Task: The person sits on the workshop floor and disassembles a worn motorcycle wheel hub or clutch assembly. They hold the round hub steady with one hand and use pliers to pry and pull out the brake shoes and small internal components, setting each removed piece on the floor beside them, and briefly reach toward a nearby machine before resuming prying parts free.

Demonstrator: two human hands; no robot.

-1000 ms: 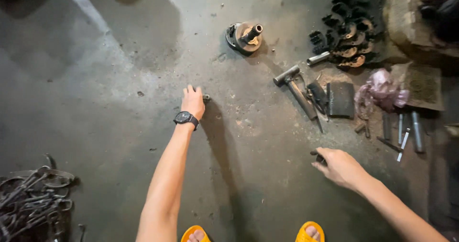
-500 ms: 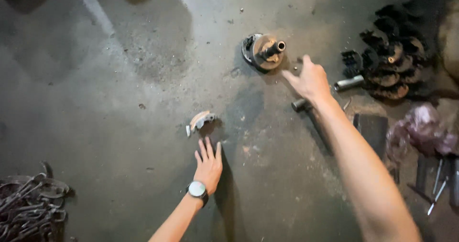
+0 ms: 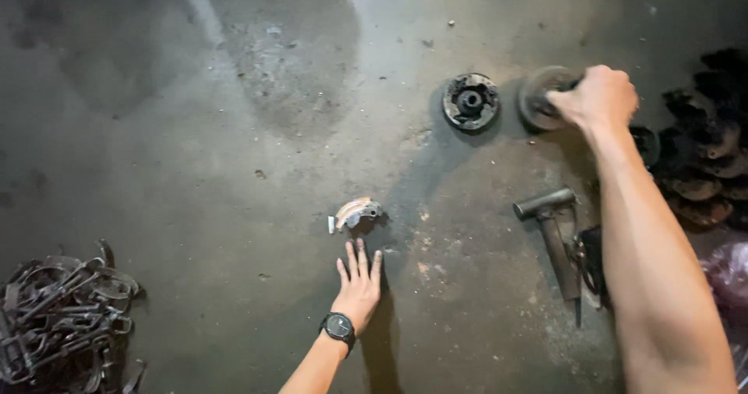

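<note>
Head view: a round metal disc part (image 3: 539, 96) is grasped by the clenched right hand (image 3: 596, 96), beside a black hub (image 3: 471, 100). Left hand (image 3: 358, 283) is laid flat, fingers released, on the concrete floor (image 3: 195, 176) just below a curved brake shoe (image 3: 356, 212).

Bare concrete floor (image 3: 195, 176) lies open leftward; hammer (image 3: 555, 234), round hub (image 3: 471, 102) and metal heap (image 3: 705, 160) crowd the right.

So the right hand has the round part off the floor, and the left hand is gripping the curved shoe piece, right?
Not quite. The head view shows the left hand flat on the floor, just short of the curved shoe piece, not gripping it. The right hand does hold the round part.
</note>
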